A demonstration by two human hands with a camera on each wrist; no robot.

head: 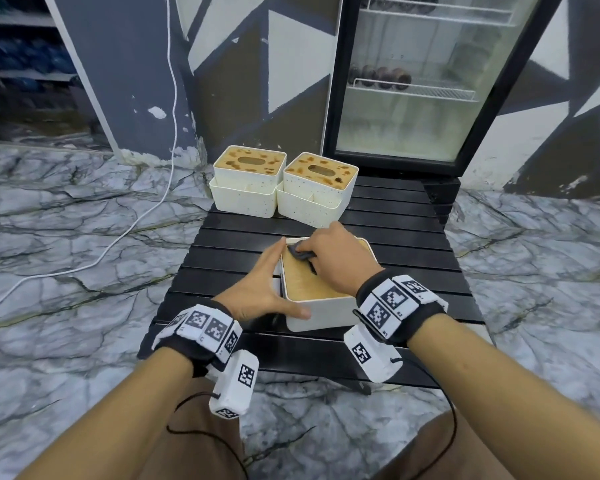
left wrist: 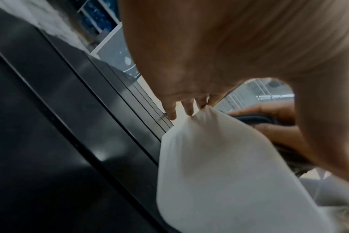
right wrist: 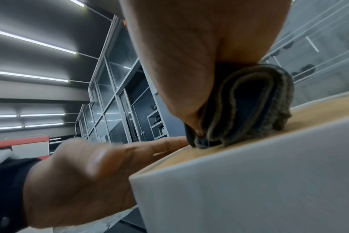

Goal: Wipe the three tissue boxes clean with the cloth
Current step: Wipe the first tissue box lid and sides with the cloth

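Left: our left hand (head: 261, 292), fingers straight, braces the near tissue box (head: 321, 308) at its left side on the black slatted table (head: 406, 244). Centre: two stained tissue boxes (head: 249, 161) at the table's far edge. Right: our right hand (head: 340, 258) clamps the folded dark cloth (head: 300, 252) against the near box's wooden lid

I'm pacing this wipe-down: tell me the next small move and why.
Probably drag the folded dark cloth toward the near edge of the near tissue box. The right hand presses it at the lid's far-left corner, the left hand braces the box's side, and the two far boxes look spotted.
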